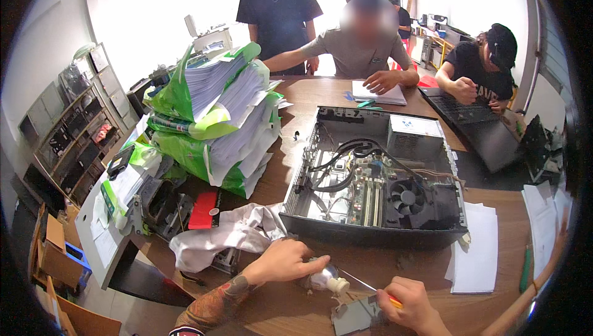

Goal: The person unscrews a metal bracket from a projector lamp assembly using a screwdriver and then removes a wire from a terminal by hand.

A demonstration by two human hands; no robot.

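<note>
My left hand (284, 262), index finger extended and others curled, holds a small silvery object with a white cap (333, 282) at the table's front; its exact kind is unclear. My right hand (406, 304) grips a screwdriver (391, 299) with a yellow-orange handle, its thin shaft reaching to that object. A grey flat plate (349, 318) lies under them. Just beyond stands an open computer case (426, 215) with cables, a board and a fan. Left of it, a crumpled white cloth (216, 243) lies beside a red flat item (206, 208).
Paper stacks in torn green wrappers (210, 119) crowd the wooden table's (296, 92) left. Loose sheets (472, 249) lie right. Several people (370, 45) are around the far side, one handling a black panel (469, 132). Shelving (68, 138) and cardboard boxes (55, 240) stand left.
</note>
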